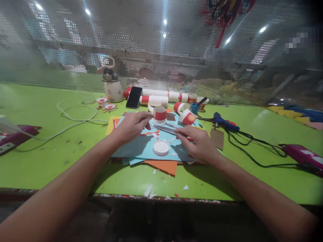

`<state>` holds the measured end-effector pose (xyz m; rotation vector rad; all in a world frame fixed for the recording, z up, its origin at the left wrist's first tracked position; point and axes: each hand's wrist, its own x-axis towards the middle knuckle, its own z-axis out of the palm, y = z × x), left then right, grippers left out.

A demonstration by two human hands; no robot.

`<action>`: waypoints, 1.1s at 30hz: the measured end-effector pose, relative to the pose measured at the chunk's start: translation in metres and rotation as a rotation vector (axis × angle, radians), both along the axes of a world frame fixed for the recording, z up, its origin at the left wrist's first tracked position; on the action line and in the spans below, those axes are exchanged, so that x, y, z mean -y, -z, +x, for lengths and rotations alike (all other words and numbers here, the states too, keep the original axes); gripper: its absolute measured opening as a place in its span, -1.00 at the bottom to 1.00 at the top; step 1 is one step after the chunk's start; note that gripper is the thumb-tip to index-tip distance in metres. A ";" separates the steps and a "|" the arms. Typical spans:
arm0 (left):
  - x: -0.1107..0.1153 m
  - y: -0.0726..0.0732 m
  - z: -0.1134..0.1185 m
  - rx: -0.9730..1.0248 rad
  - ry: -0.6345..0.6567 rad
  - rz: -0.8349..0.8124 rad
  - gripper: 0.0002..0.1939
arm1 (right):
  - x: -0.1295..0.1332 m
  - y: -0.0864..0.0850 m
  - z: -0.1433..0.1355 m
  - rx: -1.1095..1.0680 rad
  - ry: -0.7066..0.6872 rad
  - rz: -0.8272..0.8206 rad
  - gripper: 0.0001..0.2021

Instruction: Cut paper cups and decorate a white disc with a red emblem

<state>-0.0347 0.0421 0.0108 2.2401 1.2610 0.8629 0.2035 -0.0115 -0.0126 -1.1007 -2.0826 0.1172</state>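
A short red and white paper cup piece (159, 114) stands on light blue paper (136, 149). My left hand (132, 126) is at its left side, fingers partly stretched and apart; the index fingertip reaches the cup's edge, and whether it touches I cannot tell. My right hand (198, 141) is closed on a pair of scissors (165, 129), with the blades pointing left and a bit of red handle showing. Between my hands lies a round white paper disc with a rim (160, 148). Orange and white paper scraps (154, 133) are scattered behind it.
Tipped red and white cups (188, 117) and white paper tubes (154, 101) lie behind. A phone (134, 97) leans there beside a bottle (112, 87). At right are a blue glue gun (224, 122), its black cord, and a purple power strip (304, 156). A white cable (73, 125) crosses the left.
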 end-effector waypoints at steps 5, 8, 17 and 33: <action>0.008 0.001 0.006 -0.054 0.059 0.013 -0.64 | 0.001 -0.008 0.006 -0.174 0.167 0.089 -0.82; 0.015 0.006 0.012 -0.141 0.185 -0.016 -0.67 | -0.005 -0.012 0.018 -0.264 0.279 0.131 -0.70; 0.027 0.016 0.016 -0.333 0.319 -0.071 -0.48 | -0.013 -0.022 0.030 -0.355 0.326 0.145 -0.68; 0.029 0.014 0.018 -0.431 0.288 -0.129 -0.45 | -0.039 -0.025 0.064 -0.440 0.454 -0.034 -0.75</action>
